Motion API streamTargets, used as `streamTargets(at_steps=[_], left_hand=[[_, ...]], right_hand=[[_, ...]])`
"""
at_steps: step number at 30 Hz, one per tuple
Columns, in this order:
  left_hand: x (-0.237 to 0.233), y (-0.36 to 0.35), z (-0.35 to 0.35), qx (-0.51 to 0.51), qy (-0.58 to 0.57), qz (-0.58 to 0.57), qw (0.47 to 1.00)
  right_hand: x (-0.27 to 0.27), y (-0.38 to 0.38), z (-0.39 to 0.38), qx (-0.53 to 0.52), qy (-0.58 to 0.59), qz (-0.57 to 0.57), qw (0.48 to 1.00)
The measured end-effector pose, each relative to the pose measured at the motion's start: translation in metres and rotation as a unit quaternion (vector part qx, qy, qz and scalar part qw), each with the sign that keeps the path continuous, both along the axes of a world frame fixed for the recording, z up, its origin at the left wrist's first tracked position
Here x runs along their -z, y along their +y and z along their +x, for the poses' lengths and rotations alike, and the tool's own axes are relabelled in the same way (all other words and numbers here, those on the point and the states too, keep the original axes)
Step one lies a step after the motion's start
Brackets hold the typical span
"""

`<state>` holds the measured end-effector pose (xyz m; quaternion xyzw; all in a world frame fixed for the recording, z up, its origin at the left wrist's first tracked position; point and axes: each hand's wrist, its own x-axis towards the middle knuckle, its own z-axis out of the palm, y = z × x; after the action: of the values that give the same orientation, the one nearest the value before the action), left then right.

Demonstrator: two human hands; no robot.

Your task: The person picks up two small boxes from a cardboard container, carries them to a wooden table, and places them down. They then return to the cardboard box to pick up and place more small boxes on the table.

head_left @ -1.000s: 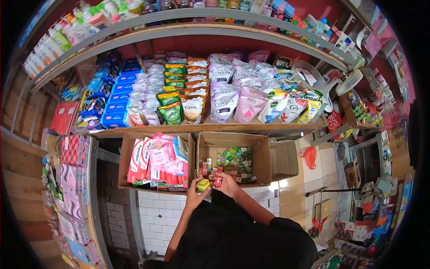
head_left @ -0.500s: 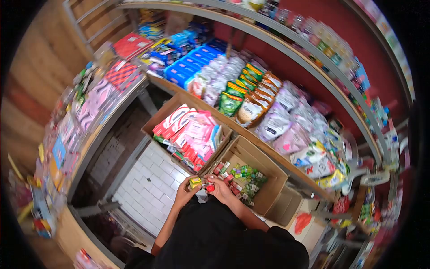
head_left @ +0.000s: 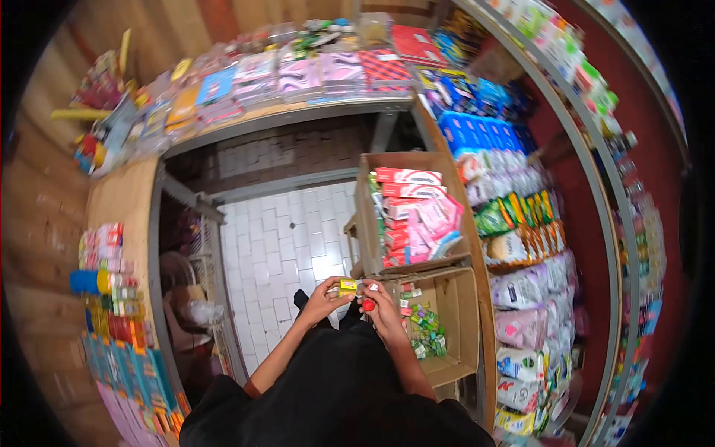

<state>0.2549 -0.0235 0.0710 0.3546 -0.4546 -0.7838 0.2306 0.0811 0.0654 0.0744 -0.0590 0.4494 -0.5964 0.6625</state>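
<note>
My left hand point(head_left: 323, 301) is closed round a small yellow box point(head_left: 347, 287), held up at the centre of the view. Close beside it on the right, my right hand point(head_left: 384, 311) is closed on a small item with a round red cap point(head_left: 369, 305). A bit of something whitish shows between the two hands. Just right of my right hand stands an open cardboard box point(head_left: 463, 320) with small green and red bottles or packs point(head_left: 424, 322) in it.
A second cardboard box point(head_left: 366, 223) holds red and pink packs point(head_left: 417, 216). Shelves with pouches point(head_left: 521, 289) run down the right. A counter point(head_left: 283, 114) with flat packs crosses the top. Another counter point(head_left: 141, 216) with goods stands at left. White tiles point(head_left: 287, 246) cover the floor.
The view has turned to the left, so the shelves now lie on the right and the left counter shows. Both hands still hold their items close together.
</note>
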Motion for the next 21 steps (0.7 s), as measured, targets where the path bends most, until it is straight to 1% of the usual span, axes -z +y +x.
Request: streamTargets(at_steps=[5, 8, 11, 16, 17, 20, 21], left_hand=[[-0.008, -0.009, 0.049, -0.047, -0.003, -0.014, 0.999], [-0.017, -0.022, 0.088, -0.067, -0.029, -0.029, 0.997], [-0.016, -0.031, 0.130, -0.096, -0.034, -0.030, 0.994], [-0.009, -0.031, 0.204, -0.189, -0.042, -0.038, 0.980], [-0.008, -0.029, 0.216, -0.212, -0.041, -0.039, 0.976], [-0.013, -0.022, 0.252, -0.270, -0.020, -0.019, 0.962], [-0.013, -0.020, 0.262, -0.284, -0.040, -0.031, 0.958]], right_hand=[[0.003, -0.021, 0.039, -0.111, 0.068, 0.034, 0.991], [0.006, -0.041, 0.070, -0.172, 0.072, 0.038, 0.982], [-0.003, -0.067, 0.111, -0.214, 0.061, 0.036, 0.974], [0.004, -0.108, 0.185, -0.295, 0.054, 0.027, 0.954], [0.002, -0.115, 0.199, -0.317, 0.072, 0.027, 0.945], [-0.006, -0.134, 0.231, -0.385, 0.074, 0.025, 0.920], [-0.004, -0.139, 0.241, -0.410, 0.084, 0.035, 0.908]])
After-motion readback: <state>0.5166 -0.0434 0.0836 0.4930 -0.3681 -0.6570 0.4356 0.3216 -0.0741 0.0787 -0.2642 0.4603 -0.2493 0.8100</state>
